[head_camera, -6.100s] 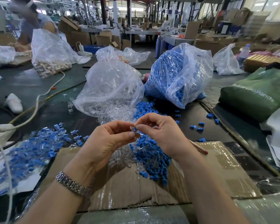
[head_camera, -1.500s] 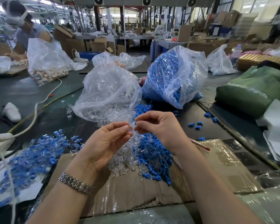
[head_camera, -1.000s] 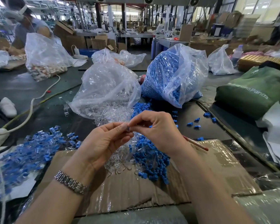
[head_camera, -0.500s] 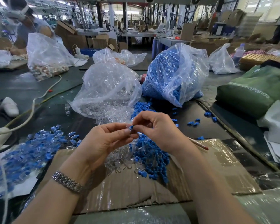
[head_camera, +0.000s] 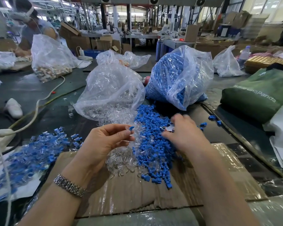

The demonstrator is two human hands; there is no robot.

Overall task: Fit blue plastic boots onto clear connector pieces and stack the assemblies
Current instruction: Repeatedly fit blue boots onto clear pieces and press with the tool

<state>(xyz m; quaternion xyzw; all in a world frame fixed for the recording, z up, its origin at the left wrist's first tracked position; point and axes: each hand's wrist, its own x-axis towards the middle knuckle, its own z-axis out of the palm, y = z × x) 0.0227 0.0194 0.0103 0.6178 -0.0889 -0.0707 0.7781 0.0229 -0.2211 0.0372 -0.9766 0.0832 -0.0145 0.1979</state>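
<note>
Loose blue boots (head_camera: 153, 144) lie heaped beside clear connector pieces (head_camera: 121, 162) on cardboard. Finished assemblies (head_camera: 31, 154) are piled at left. One fitted piece (head_camera: 130, 128) sits pinched at fingertips.

Bright, even daylight enters through windows (head_camera: 266, 7) at the far right, casting only soft shadows. The clear bag (head_camera: 111, 88) glints with glare. The right hand (head_camera: 185, 134) is motion-blurred, and wide-angle distortion bends the edges.

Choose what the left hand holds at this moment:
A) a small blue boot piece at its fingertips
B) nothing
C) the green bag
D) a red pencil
A: the left hand pinches a small blue boot piece between thumb and fingertips.
</note>
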